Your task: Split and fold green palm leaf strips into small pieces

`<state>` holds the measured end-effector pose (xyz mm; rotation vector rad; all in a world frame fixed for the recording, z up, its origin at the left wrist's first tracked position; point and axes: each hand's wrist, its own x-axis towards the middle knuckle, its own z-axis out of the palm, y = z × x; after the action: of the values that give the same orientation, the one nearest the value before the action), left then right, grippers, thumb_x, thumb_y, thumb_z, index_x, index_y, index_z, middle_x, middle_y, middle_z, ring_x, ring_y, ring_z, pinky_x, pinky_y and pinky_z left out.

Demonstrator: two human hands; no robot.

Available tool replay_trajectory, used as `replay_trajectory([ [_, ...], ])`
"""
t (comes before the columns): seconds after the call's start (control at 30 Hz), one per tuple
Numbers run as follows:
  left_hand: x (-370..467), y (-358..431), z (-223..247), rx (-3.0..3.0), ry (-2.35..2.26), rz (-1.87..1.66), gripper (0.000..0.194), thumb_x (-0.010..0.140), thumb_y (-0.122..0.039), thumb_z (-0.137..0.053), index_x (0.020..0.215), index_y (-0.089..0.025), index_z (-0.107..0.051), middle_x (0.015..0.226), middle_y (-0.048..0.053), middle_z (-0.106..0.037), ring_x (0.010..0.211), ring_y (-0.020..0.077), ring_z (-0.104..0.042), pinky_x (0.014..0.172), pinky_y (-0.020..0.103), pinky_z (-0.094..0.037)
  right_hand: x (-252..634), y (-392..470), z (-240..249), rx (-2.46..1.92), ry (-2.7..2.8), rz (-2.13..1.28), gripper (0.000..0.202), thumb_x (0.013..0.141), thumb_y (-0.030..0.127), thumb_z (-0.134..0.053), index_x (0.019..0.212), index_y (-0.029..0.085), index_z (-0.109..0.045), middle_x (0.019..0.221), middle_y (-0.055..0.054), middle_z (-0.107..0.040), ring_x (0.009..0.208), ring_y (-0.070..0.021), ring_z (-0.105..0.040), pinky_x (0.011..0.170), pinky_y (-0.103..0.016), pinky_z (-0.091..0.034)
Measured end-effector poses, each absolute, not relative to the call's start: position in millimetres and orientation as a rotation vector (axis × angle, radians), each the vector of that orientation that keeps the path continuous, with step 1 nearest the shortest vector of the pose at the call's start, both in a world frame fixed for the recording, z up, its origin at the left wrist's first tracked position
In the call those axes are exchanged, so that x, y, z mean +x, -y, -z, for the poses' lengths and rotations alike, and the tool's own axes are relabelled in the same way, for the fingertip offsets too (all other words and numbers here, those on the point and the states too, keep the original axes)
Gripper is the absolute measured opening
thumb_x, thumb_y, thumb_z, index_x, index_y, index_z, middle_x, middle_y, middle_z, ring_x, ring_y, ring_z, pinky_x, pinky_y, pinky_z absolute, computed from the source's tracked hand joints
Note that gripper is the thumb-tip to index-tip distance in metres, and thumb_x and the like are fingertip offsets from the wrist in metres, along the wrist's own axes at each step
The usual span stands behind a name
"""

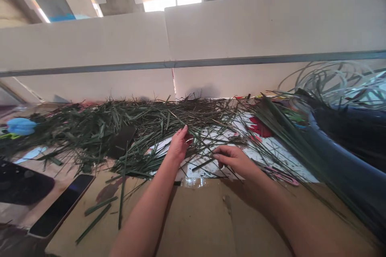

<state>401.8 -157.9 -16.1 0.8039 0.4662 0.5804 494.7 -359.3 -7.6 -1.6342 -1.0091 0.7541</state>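
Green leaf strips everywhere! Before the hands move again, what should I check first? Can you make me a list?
1. Left hand on the leaf strips: ok, its fingers rest on the pile.
2. Right hand has a strip: ok, thumb and fingers pinch a thin one.
3. Same strip in both hands: cannot tell, the strips cross too much.
4. Phone out of the way: ok, it lies on the cardboard to the left, apart from both hands.
5. Pink scissors away from the fingers: ok, they lie right of the right hand, not touching it.
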Motion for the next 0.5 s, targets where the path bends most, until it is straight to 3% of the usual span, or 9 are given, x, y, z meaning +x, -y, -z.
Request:
replay_trajectory([
  [0.27, 401.8, 156.3, 21.7, 0.836, -0.411, -0.501, 0.045, 0.061, -0.054, -0.084, 0.080, -0.017, -0.067, 0.081, 0.004, -0.067, 0.070, 0.0146, -0.059, 0.066, 0.028, -0.046, 497.2, 360.1, 12.5, -1.656, 0.949, -0.672, 0.028, 0.080, 0.046, -0.064, 0.087, 0.018, -0.066, 0.062, 0.001, -0.060, 0.059, -0.0155, -0.054, 0.060, -0.028, -0.040],
  [0.5, 400.9, 155.7, 23.1, 0.844, -0.410, -0.506, 0.044, 0.060, -0.052, -0.085, 0.079, -0.018, -0.065, 0.078, 0.003, -0.066, 0.069, 0.0150, -0.060, 0.066, 0.028, -0.046, 496.1, 361.0, 6.6, -1.710, 0.951, -0.626, 0.029, 0.080, 0.047, -0.064, 0.085, 0.019, -0.067, 0.062, 0.001, -0.059, 0.058, -0.0157, -0.055, 0.057, -0.028, -0.041],
])
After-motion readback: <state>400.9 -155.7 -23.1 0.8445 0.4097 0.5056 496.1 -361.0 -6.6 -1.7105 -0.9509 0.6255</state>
